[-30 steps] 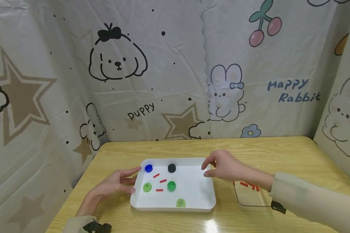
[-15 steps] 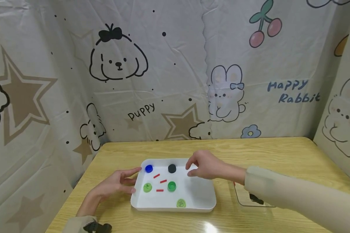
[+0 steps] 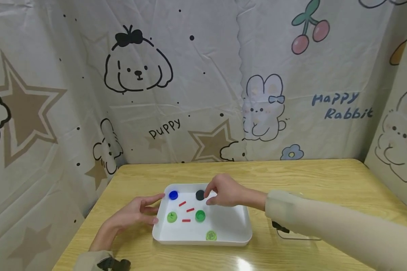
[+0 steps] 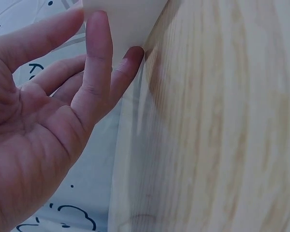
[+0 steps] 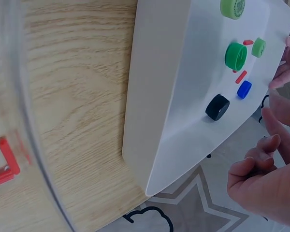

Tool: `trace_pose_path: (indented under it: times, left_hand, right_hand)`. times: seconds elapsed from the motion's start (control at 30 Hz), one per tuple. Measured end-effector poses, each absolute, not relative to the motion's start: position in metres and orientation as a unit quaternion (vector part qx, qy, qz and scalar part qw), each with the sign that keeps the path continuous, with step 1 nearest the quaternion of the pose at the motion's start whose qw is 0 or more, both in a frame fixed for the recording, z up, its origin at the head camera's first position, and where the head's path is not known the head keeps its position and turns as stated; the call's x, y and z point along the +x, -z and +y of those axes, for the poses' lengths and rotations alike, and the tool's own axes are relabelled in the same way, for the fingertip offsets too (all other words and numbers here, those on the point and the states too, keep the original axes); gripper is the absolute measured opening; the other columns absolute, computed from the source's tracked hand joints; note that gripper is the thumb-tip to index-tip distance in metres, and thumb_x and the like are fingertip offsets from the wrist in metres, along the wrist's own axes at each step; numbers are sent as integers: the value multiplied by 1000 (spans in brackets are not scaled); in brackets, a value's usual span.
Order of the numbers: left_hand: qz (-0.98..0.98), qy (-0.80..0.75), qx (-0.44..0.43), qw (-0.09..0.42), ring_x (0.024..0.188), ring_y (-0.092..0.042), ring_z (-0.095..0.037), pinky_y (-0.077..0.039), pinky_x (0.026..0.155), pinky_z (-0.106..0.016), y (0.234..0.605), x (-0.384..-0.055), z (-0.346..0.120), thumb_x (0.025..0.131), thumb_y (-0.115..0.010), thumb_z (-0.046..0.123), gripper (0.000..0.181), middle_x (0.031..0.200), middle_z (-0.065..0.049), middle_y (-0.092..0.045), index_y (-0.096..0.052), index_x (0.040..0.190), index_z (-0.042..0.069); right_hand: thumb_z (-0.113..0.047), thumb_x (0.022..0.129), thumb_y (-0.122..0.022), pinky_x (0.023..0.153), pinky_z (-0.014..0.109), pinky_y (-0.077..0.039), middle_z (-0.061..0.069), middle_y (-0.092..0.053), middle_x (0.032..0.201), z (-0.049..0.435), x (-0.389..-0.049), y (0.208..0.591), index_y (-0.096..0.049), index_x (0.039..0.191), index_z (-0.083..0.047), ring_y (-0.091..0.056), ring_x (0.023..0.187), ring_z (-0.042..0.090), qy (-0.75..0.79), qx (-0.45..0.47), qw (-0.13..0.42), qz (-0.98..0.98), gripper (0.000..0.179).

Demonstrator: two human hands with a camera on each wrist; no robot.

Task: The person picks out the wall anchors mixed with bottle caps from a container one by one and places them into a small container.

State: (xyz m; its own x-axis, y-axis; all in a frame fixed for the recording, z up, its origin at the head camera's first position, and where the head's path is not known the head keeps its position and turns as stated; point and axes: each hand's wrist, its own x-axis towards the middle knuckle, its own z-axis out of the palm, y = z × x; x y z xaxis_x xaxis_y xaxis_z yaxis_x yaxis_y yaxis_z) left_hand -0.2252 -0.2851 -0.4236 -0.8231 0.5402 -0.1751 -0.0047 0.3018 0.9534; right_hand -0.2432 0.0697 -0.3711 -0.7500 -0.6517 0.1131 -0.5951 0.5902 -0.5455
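Observation:
A shallow white tray (image 3: 230, 226) sits on the table with several bottle caps in it: a black cap (image 3: 199, 195), a blue cap (image 3: 173, 195), a green cap (image 3: 200, 216) and two light green ones. Three short red sticks (image 3: 186, 220) lie among them. My left hand (image 3: 135, 212) touches the tray's left side, fingers spread along its wall. Over the tray is my right hand (image 3: 225, 191), thumb and forefinger parted, fingertips right by the black cap. No object shows between those fingers.
Right of the tray stands a clear container (image 3: 298, 237), partly hidden under my right sleeve. Red sticks (image 5: 9, 157) lie inside it in the right wrist view. A printed cloth (image 3: 210, 75) hangs behind the wooden table (image 3: 149, 173).
My right hand has moved left across the tray from its right side to the black cap. The left hand, caps and red sticks have stayed in place.

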Motion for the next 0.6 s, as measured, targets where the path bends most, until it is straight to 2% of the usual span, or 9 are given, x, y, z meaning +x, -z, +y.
trace_pose_path:
  times: [0.23, 0.4, 0.6]
  left_hand:
    - [769, -565, 176, 239, 143, -43, -51, -53, 101, -36, 426, -224, -287, 91, -78, 1, 87, 169, -28, -21, -30, 162, -7]
    - [772, -561, 181, 237, 142, -43, -51, -53, 101, -36, 427, -224, -287, 90, -78, 1, 86, 169, -28, -21, -30, 162, -7]
    - [778, -555, 169, 241, 142, -44, -50, -52, 104, -42, 424, -226, -284, 91, -79, 3, 86, 168, -27, -23, -32, 162, -4]
  right_hand:
    - [-5, 86, -87, 61, 25, -35, -4, -51, 62, 62, -242, 375, -83, 98, -3, -41, 62, 9, 299, -367, 67, 878, 13]
    - [-3, 85, -87, 61, 25, -34, -5, -46, 60, 59, -242, 377, -84, 100, -4, -40, 61, 9, 305, -364, 82, 876, 16]
    - [-3, 84, -88, 62, 25, -36, 0, -56, 67, 53, -244, 379, -84, 102, -5, -42, 63, 10, 310, -358, 102, 875, 18]
